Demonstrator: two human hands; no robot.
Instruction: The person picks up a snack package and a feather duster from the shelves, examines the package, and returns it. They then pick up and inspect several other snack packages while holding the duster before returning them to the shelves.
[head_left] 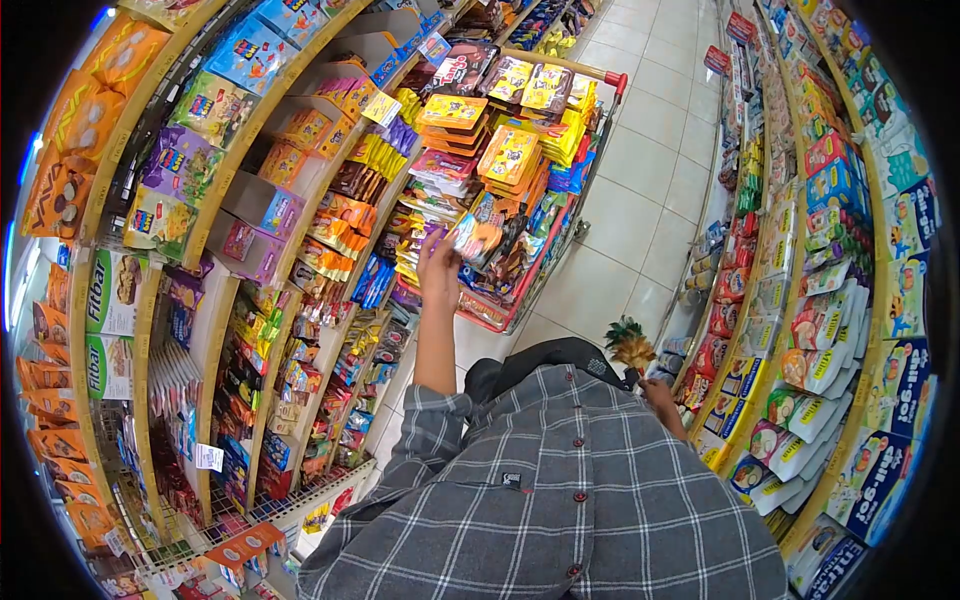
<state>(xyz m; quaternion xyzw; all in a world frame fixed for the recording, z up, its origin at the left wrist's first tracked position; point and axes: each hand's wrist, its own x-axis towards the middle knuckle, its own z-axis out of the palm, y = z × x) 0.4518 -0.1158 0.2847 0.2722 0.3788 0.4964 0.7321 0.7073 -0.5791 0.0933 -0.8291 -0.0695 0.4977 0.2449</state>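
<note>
My left hand (pixel 438 268) reaches over the near end of a shopping cart (pixel 483 311) loaded with snacks. Its fingers close on the edge of a shiny orange, white and blue snack packet (pixel 478 238) lying on the pile. Around that packet are dark chocolate-coloured packets (pixel 518 262) and a stack of yellow-orange packets (pixel 508 155). Low at my right side, my right hand (pixel 660 397) is wrapped round the handle of a feather duster (pixel 632 350), whose brown and dark green feathers point forward. The handle is mostly hidden by the hand.
Shelves of sweets and biscuits (pixel 340 235) line the left, with price tags (pixel 382 108) sticking out. Right-hand shelves (pixel 800 300) hold bagged and boxed goods. A tiled floor (pixel 640 150) runs between the cart and the right shelves.
</note>
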